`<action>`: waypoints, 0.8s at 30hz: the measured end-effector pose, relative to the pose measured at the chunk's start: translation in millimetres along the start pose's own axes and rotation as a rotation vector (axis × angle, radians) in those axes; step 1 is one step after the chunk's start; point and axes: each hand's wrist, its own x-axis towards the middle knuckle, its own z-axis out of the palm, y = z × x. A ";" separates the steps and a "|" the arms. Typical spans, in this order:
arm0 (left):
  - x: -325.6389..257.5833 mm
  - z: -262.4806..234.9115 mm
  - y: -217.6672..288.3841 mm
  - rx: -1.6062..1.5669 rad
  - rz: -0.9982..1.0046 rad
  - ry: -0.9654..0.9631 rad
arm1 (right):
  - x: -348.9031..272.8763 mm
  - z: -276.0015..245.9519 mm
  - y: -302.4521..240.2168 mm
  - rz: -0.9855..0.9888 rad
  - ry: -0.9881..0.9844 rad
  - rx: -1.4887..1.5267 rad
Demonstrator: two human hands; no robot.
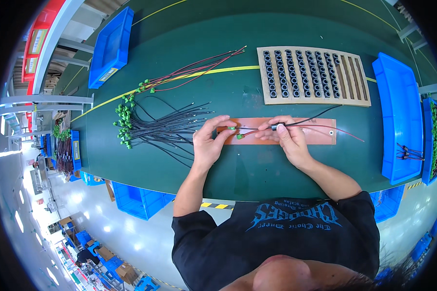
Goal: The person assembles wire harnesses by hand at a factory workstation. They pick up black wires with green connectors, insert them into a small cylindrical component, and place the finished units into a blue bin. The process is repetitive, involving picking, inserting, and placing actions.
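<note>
Over a copper-coloured strip (320,138) on the bench, my left hand (209,144) pinches a small green connector (231,128) at a wire's end. A second green connector (240,137), on a red wire, hangs just beside it, apart from my fingertips. My right hand (294,144) grips a short black cylinder (275,127) between thumb and fingers. A black wire (320,113) and a red wire (342,130) run out past that hand to the right. Whether both pass through the cylinder is hidden by my fingers.
Black wires with green connectors (150,128) fan out at left; several red ones (194,72) lie behind. A wooden rack (315,100) of black cylinders stands back right. Blue trays flank the bench at left (110,46) and right (398,116), the right one holding short wires (409,153).
</note>
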 end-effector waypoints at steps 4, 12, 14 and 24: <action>1.2 4.1 3.2 0.126 0.014 0.013 | 0.9 1.7 -2.5 -0.031 0.005 -0.241; 12.1 -13.5 25.4 0.262 0.141 -0.093 | 2.4 4.2 -5.6 0.053 0.046 -0.134; 8.2 -14.3 28.4 0.246 0.119 -0.131 | 1.8 1.8 -6.5 0.101 0.040 -0.124; 0.4 -20.1 14.2 0.178 0.167 -0.154 | 2.9 1.7 -3.0 0.077 0.032 -0.106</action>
